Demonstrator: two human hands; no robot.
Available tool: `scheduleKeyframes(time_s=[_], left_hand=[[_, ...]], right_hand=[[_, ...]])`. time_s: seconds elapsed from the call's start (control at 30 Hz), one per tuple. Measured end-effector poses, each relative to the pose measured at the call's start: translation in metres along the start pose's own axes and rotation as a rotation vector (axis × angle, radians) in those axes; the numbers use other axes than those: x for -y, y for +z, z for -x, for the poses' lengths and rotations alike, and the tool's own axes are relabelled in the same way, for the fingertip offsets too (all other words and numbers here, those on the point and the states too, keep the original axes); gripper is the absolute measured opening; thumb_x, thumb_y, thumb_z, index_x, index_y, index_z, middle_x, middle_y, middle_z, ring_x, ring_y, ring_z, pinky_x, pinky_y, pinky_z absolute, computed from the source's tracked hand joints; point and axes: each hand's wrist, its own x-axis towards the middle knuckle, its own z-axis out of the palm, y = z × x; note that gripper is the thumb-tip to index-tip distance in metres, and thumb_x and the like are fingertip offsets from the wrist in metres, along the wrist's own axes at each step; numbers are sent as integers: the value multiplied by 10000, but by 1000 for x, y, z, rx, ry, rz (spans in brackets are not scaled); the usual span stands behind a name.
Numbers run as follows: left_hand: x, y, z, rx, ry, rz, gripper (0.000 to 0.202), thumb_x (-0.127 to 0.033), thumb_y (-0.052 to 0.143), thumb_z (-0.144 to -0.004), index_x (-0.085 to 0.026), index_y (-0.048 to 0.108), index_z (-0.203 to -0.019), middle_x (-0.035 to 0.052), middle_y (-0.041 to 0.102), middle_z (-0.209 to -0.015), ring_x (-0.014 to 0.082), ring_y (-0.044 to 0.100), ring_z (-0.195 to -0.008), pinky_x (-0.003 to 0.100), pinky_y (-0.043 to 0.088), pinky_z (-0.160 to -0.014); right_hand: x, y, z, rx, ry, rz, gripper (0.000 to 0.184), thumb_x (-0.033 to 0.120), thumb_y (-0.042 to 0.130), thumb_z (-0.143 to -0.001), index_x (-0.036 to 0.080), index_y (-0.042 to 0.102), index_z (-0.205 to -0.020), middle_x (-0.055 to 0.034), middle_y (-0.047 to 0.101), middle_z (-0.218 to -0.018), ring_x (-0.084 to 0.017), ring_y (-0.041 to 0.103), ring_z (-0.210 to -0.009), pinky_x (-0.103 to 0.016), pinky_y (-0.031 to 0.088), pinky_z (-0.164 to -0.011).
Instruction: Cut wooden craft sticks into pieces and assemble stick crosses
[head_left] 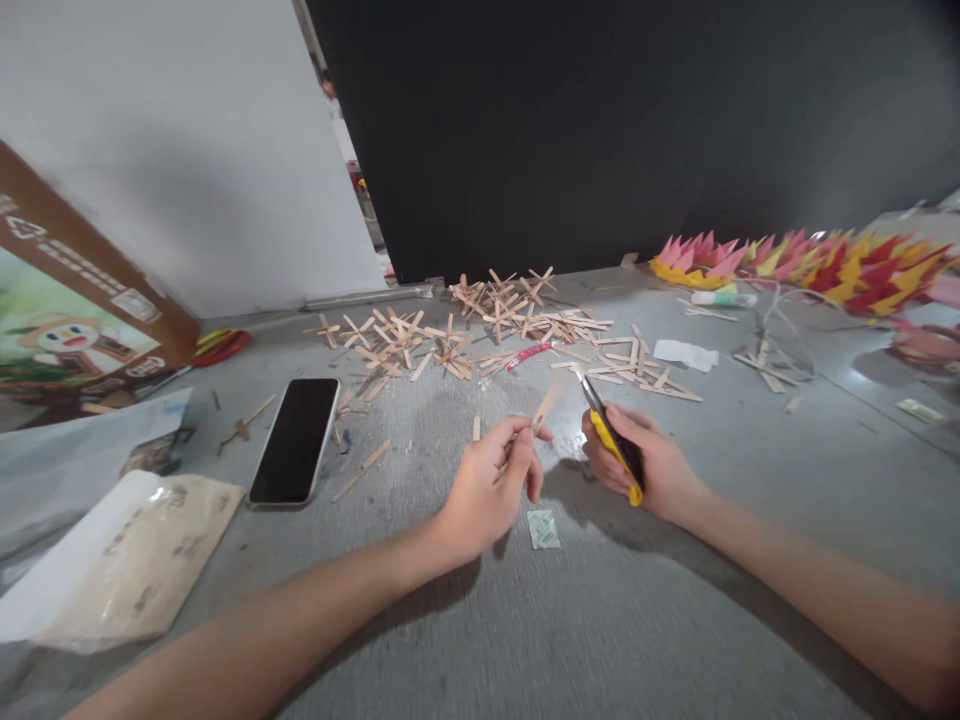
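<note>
Pinched between the thumb and fingers of my left hand [495, 480] is a wooden craft stick [549, 402], its free end pointing up and away. My right hand [652, 455] grips a yellow-and-black utility knife [615, 450] with the blade end pointing up and left, apart from the stick. Beyond both hands lies a pile of craft sticks [517, 310], several of them crossed over one another. A small printed packet [543, 529] rests on the grey tabletop [525, 640] just below my left hand.
To the left are a phone [295, 440], a plastic-wrapped pack [142, 560] and a brown printed box [82, 290]. Pink, red and yellow paper crowns [847, 265] lie at the back right, near a glue stick [724, 299]. A dark panel [600, 130] stands behind the pile.
</note>
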Motion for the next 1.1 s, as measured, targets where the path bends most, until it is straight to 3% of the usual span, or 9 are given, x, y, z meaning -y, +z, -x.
scheduleKeyframes(time_s=[0.13,0.3,0.43,0.53,0.67,0.87,0.97,1.07,1.1], left_hand=[[17,0,-3,10,-103,51,256,-430,361,-1117,-204,475,-1147,-70,608,-572,139,578,-561,279,461,-680],[22,-3,-5,21,-132,-45,216,-385,388,-1108,-216,487,-1018,-22,703,-707,154,640,-692,299,469,-763],[22,-5,-8,38,-2,-268,206,-320,515,-1063,-204,635,-942,34,737,-994,186,653,-971,325,472,-896],[23,-3,-9,90,102,-391,123,-237,637,-990,-205,666,-875,42,722,-1046,224,610,-1088,376,456,-988],[25,0,-6,204,140,-549,132,-208,700,-959,-205,689,-827,48,704,-1197,263,549,-1234,446,400,-1070],[29,2,-1,128,137,-756,83,-192,729,-903,-204,650,-882,42,694,-1153,276,563,-1209,477,399,-1060],[29,2,-1,92,149,-810,201,-220,736,-889,-217,659,-1074,52,679,-1221,277,569,-1222,484,404,-1075],[29,1,-3,128,161,-837,377,-300,746,-910,-260,659,-1275,57,659,-1338,290,543,-1304,505,383,-1112],[29,0,-3,145,159,-845,379,-320,744,-919,-277,672,-1289,53,657,-1359,292,537,-1324,511,375,-1121]], right_hand=[[-4,3,7,-277,-251,449,326,529,536,-1048,216,629,-1063,19,586,-678,-133,494,-526,-250,406,-499],[-9,-1,17,-218,-354,872,279,488,511,-1062,239,632,-1088,-12,640,-775,-169,551,-637,-298,446,-619],[-1,5,12,-253,-339,903,311,511,615,-995,232,680,-1115,-25,675,-852,-184,583,-740,-304,475,-700],[6,13,6,-272,-275,844,324,524,656,-952,213,716,-1021,-24,675,-810,-183,584,-733,-297,473,-682],[4,19,0,-246,-227,896,345,533,684,-924,195,690,-853,-13,649,-740,-168,549,-689,-278,428,-621],[-1,18,-2,-230,-268,1035,363,493,664,-955,202,596,-748,32,529,-641,-132,449,-612,-263,344,-568],[15,16,1,-217,-296,1041,337,518,635,-981,204,654,-861,33,544,-664,-131,467,-608,-261,359,-566],[41,7,7,-97,-309,1035,364,490,598,-1020,219,687,-1248,30,615,-671,-140,523,-588,-265,391,-563],[49,3,10,-77,-341,1058,362,477,591,-1027,211,718,-1238,27,613,-637,-136,510,-555,-268,384,-548]])
